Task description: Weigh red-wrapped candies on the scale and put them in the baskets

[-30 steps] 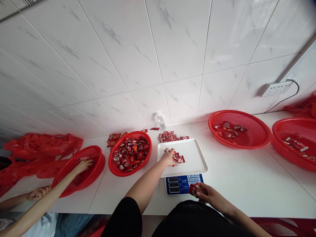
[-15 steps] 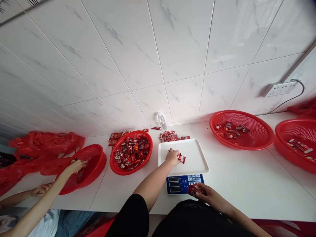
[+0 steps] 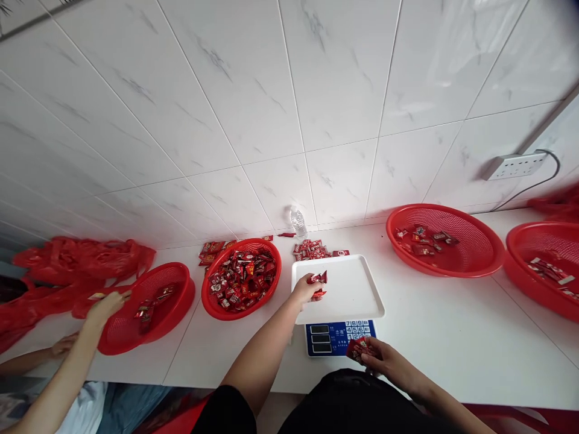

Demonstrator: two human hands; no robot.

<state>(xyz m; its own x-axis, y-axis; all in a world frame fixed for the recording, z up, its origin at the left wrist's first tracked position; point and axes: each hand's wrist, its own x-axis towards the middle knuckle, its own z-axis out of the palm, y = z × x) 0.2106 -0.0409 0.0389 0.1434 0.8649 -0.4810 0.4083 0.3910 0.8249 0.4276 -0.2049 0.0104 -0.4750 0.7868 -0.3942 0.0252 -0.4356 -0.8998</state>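
Note:
My left hand reaches over the left part of the white scale tray and is closed on a few red wrapped candies. My right hand stays near the table's front edge, just in front of the blue scale panel, gripping a bunch of red candy packets. A red basket full of candies stands left of the tray.
A second person's hands work at a red basket on the far left, beside red plastic bags. Two more red baskets with a few candies sit right. Loose candies and a water bottle lie behind the tray.
My left hand has gathered the candies off the tray and drawn back slightly left with them. The other person's hand has pulled out of the far-left basket toward its rim.

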